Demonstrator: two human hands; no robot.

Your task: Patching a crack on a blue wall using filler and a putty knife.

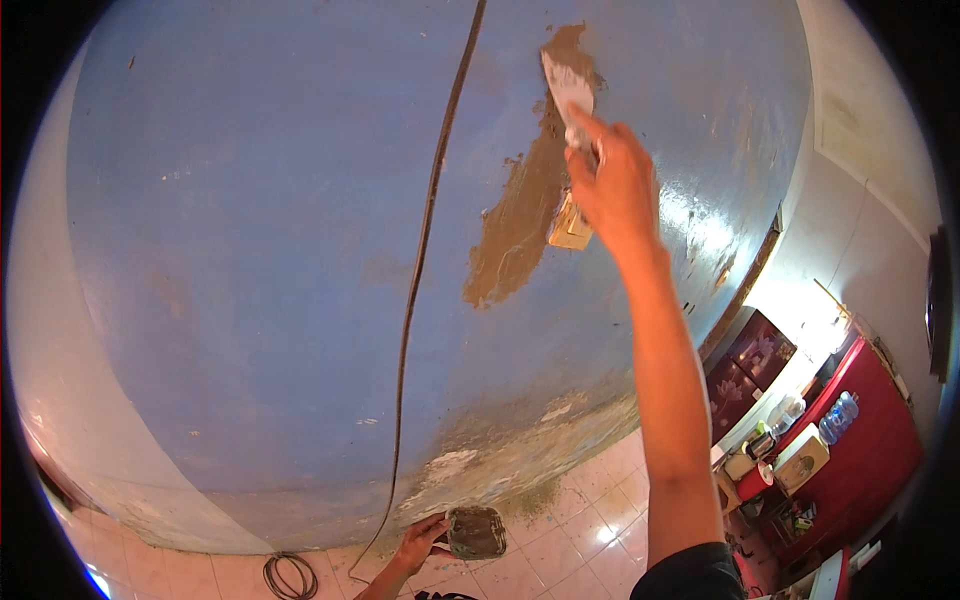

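Observation:
My right hand [617, 185] is raised to the blue wall [290, 230], its fingers closed round a putty knife with the index finger stretched along the blade. The putty knife [568, 88] has a pale, smeared blade, and it lies against the upper part of a long brown patch of filler [520, 220]. Low down near the floor, my left hand [424, 543] grips the side of a small squarish tub [477, 533] that holds dark, wet-looking paste. The handle of the knife is mostly hidden in my palm.
A yellowish box [570, 228] is fixed to the wall below my right hand. A dark cable [425, 220] hangs down the wall and ends near a coil [290, 577] on the pink tiled floor [560, 545]. At right are a red cloth [860, 460] and water bottles [838, 418].

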